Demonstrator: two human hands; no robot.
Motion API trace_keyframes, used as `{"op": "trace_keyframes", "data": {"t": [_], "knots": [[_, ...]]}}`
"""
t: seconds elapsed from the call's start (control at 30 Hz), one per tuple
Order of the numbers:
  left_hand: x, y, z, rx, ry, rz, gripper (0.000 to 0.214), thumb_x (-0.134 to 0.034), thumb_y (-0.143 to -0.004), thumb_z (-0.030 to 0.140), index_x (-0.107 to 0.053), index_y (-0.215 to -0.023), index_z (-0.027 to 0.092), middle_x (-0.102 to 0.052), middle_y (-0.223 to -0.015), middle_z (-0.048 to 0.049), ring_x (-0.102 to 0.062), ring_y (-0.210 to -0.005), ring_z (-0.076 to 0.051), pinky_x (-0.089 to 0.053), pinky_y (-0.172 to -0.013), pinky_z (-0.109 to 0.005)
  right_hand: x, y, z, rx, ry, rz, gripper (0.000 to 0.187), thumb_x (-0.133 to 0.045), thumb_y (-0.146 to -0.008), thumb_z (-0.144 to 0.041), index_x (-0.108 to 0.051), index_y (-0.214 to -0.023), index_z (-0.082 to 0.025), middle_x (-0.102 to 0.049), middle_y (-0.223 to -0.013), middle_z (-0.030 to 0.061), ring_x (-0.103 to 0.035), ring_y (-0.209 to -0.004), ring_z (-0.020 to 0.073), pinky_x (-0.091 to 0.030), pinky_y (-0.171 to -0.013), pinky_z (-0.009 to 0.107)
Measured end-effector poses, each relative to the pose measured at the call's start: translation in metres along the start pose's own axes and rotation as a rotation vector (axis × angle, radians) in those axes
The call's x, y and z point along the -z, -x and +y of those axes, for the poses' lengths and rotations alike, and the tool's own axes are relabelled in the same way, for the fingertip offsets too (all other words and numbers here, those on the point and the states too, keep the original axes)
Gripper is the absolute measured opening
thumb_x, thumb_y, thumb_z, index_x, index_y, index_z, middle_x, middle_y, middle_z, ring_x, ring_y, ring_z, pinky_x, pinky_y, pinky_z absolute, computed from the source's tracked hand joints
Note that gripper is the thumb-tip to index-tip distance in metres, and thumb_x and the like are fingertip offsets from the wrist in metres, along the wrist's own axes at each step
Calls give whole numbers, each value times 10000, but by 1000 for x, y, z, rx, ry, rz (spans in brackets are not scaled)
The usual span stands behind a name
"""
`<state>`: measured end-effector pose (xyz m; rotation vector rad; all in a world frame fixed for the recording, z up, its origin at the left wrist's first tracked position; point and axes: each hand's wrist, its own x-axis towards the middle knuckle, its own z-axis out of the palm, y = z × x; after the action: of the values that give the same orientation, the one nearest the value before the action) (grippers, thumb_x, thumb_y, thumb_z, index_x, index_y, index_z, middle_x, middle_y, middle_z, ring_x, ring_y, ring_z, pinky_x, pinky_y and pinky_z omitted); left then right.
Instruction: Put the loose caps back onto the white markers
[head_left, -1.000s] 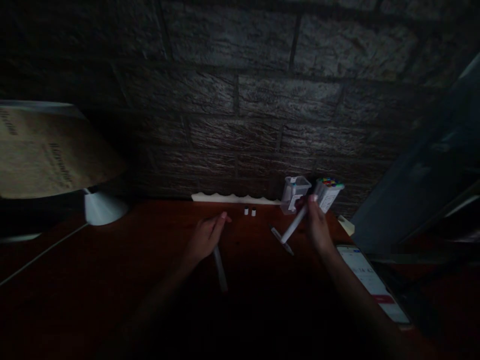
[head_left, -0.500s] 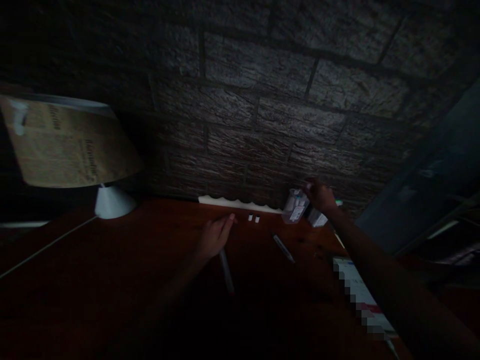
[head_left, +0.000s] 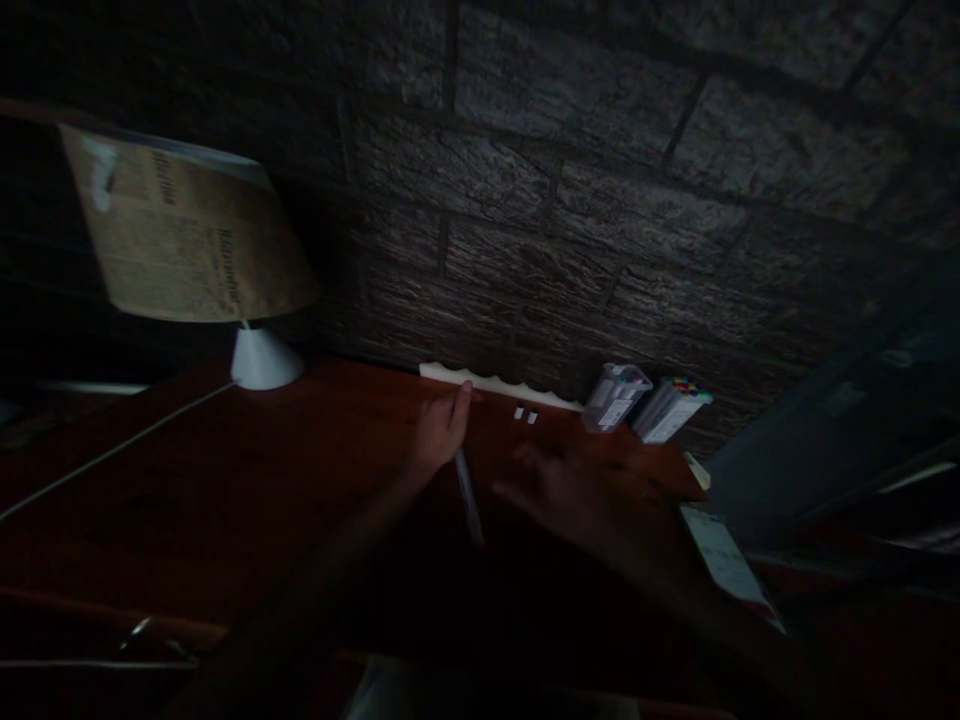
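My left hand (head_left: 441, 430) is over the middle of the desk, its fingers drawn together. Whatever they hold, if anything, is hidden. A slim pale pen-like stick (head_left: 469, 495) extends toward me from just beneath that hand; I cannot tell whether the two touch. To the right, my right hand (head_left: 559, 492) is blurred and low over the desk, thumb and fingers apart with nothing visible between them. Beyond it stand two small white pieces with dark tops, one on the left (head_left: 519, 411) and one on the right (head_left: 532, 415).
At the back, a clear plastic case (head_left: 615, 398) stands beside a box of colourful-tipped markers (head_left: 671, 410). A white wavy-edged strip (head_left: 510, 391) lies along the brick wall (head_left: 495, 250). A lamp (head_left: 266, 358) with its cord is on the left, a white sheet-like item (head_left: 724, 555) at right.
My right hand has come away from the clear case, back toward me and left, with its fingers spread. The pen lying at right is now out of sight. The view has shifted.
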<state>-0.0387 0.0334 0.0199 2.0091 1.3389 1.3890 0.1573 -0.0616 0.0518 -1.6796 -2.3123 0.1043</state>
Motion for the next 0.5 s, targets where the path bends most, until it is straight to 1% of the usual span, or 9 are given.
{"op": "trace_keyframes", "data": {"t": [0.03,0.07,0.13,0.2,0.23,0.3,0.37,0.43,0.5], "knots": [[1,-1,-2,21,15,38,565,-254,-984,461,-726,-919,159,-676,-658,-37,-648,-663,-170,-460,-682,-243,-17,8,-20,-4,-11,-75,611,-504,-824,-648,-548,-1259,-222,-659,-1180,113,-644,-1008,264,-487,-831,374],[2,-3,-4,41,29,72,569,-254,-984,461,-726,-905,156,-654,-625,-32,-631,-629,-165,-450,-659,-242,-32,14,-36,-17,-8,-154,667,-538,-792,-659,-524,-1285,-209,-631,-1226,138,-642,-1012,285,-497,-815,393],[4,-4,-7,75,49,123,573,-255,-983,462,-724,-874,152,-614,-574,-21,-601,-577,-157,-436,-633,-243,-53,19,-54,-41,32,-203,518,-505,-865,-535,-545,-1261,-203,-610,-1259,153,-623,-1064,296,-495,-833,411],[7,-6,-9,99,49,151,573,-262,-980,465,-722,-843,153,-594,-550,-16,-589,-560,-158,-433,-627,-245,-61,18,-54,-51,47,-212,358,-426,-928,-374,-591,-1204,-215,-621,-1247,144,-631,-1054,284,-494,-843,416],[7,-6,-10,106,45,156,570,-266,-978,466,-721,-834,154,-591,-547,-15,-592,-563,-160,-434,-628,-247,-59,17,-48,-49,33,-203,333,-398,-938,-314,-610,-1177,-220,-631,-1235,137,-640,-1036,277,-495,-846,416],[9,-7,-11,119,39,157,569,-269,-975,473,-720,-831,158,-596,-552,-18,-601,-571,-164,-436,-625,-250,-43,17,-28,-35,-43,-147,312,-402,-927,-249,-638,-1129,-226,-655,-1200,118,-654,-1005,261,-493,-857,402],[9,-7,-11,133,39,156,575,-263,-974,483,-720,-837,162,-601,-557,-21,-611,-580,-170,-441,-621,-254,-14,20,2,-26,-156,-22,270,-448,-904,-232,-662,-1066,-224,-693,-1102,93,-664,-960,234,-498,-839,359],[8,-7,-11,137,30,149,575,-262,-974,487,-719,-837,165,-613,-568,-26,-622,-600,-175,-447,-635,-258,25,22,37,-113,-231,189,232,-516,-880,-321,-672,-1006,-204,-712,-949,86,-673,-799,216,-511,-710,325],[7,-7,-11,127,22,137,567,-266,-974,480,-720,-843,167,-629,-589,-32,-628,-619,-178,-451,-653,-261,67,20,75,-234,-266,433,323,-576,-841,-438,-657,-1028,-187,-707,-859,78,-659,-712,214,-494,-618,311]]}}
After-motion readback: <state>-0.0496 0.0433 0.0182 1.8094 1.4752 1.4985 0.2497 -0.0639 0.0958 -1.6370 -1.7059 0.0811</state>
